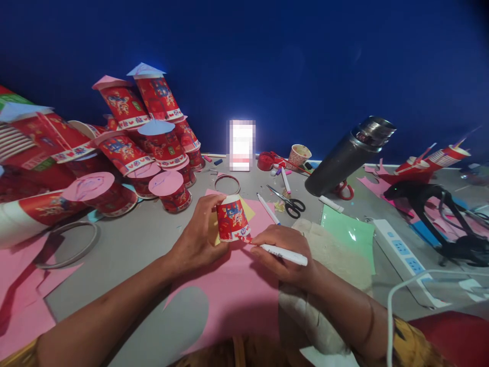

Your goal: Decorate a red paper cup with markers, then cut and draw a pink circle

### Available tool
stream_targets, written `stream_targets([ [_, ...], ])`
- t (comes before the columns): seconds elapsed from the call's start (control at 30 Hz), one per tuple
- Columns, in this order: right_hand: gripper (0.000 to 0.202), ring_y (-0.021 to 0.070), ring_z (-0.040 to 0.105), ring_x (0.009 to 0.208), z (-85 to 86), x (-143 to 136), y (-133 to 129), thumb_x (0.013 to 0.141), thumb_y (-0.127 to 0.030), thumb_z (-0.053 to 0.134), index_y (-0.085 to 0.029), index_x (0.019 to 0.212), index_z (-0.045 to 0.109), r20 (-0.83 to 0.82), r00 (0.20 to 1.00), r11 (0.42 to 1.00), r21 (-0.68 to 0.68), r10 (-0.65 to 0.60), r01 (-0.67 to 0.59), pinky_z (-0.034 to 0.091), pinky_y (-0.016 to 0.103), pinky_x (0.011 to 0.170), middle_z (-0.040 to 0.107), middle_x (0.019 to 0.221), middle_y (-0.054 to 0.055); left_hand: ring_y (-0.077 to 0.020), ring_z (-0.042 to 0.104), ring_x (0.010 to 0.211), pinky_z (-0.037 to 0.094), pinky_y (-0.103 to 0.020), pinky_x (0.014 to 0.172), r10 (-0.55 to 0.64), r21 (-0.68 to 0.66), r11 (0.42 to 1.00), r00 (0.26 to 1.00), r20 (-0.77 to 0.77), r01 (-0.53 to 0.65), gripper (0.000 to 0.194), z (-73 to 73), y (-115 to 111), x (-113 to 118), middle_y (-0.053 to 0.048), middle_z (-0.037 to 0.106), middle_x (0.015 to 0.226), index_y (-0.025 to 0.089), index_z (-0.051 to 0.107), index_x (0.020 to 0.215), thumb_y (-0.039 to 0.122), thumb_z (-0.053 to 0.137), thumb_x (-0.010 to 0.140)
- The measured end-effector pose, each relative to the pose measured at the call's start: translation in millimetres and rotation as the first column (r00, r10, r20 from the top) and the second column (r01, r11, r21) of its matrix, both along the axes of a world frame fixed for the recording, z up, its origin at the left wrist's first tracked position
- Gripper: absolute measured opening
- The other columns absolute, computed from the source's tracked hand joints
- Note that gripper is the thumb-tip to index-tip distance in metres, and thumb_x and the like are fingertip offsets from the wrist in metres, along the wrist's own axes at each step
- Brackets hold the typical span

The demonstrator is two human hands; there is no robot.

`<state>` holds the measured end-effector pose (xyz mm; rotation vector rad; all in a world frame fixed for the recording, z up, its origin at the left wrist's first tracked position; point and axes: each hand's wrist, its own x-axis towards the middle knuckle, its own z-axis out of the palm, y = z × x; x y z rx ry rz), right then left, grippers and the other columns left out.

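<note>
Near the middle of the view, my left hand [200, 229] is closed round the left side of a red patterned paper cup [232, 219], which is upside down above the table. My right hand [280, 250] grips a white marker [286, 254]; its red tip end meets the cup's lower rim at the right. Below both hands lies pink paper [237, 295] with a round cut-out. A piece of yellow paper [247, 209] shows behind the cup.
Stacked red cups [158, 97] with paper tops stand at the left. Black scissors [292, 205], a dark flask [336, 160], green paper [349, 234], a power strip [407, 260] and a black headset-like object [424, 204] lie towards the right. A bright blurred screen [241, 145] stands behind.
</note>
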<state>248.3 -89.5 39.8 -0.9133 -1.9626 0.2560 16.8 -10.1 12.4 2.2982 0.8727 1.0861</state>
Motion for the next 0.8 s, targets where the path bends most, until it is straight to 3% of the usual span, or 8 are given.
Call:
stream_targets([
  [0.5, 0.015, 0.0159, 0.074, 0.07, 0.8, 0.4, 1.3, 0.105, -0.025, 0.063, -0.02, 0.096, 0.073, 0.038, 0.998, 0.999, -0.008, -0.045, 0.045, 0.056, 0.028, 0.067, 0.08, 0.08, 0.005, -0.0356, 0.057, 0.132, 0.054, -0.059, 0.111, -0.012, 0.06, 0.998, 1.0, -0.014, 0.012, 0.078, 2.2, -0.2, 1.0, -0.014, 0.053, 0.14, 0.027, 0.038, 0.149, 0.017, 0.071, 0.079],
  [0.67, 0.012, 0.016, 0.074, 0.07, 1.1, 0.1, 1.0, 0.104, -0.024, 0.064, -0.02, 0.098, 0.073, 0.024, 1.0, 1.0, -0.001, -0.019, 0.019, 0.056, 0.028, 0.066, 0.08, 0.08, 0.004, -0.0362, 0.057, 0.131, 0.054, -0.058, 0.11, -0.015, 0.061, 0.998, 1.0, -0.009, 0.016, 0.079, 3.1, -0.8, 1.6, -0.014, 0.053, 0.141, 0.028, 0.038, 0.149, 0.022, 0.076, 0.081],
  [0.8, 0.012, 0.0161, 0.072, 0.067, 1.1, 0.3, 1.6, 0.104, -0.023, 0.063, -0.019, 0.099, 0.072, 0.03, 0.999, 0.999, 0.033, -0.01, 0.009, 0.054, 0.028, 0.064, 0.079, 0.078, 0.004, -0.035, 0.057, 0.131, 0.054, -0.057, 0.11, -0.022, 0.065, 0.998, 1.0, -0.011, 0.023, 0.078, 3.9, -1.5, 2.4, -0.013, 0.054, 0.139, 0.028, 0.038, 0.148, 0.017, 0.072, 0.079],
])
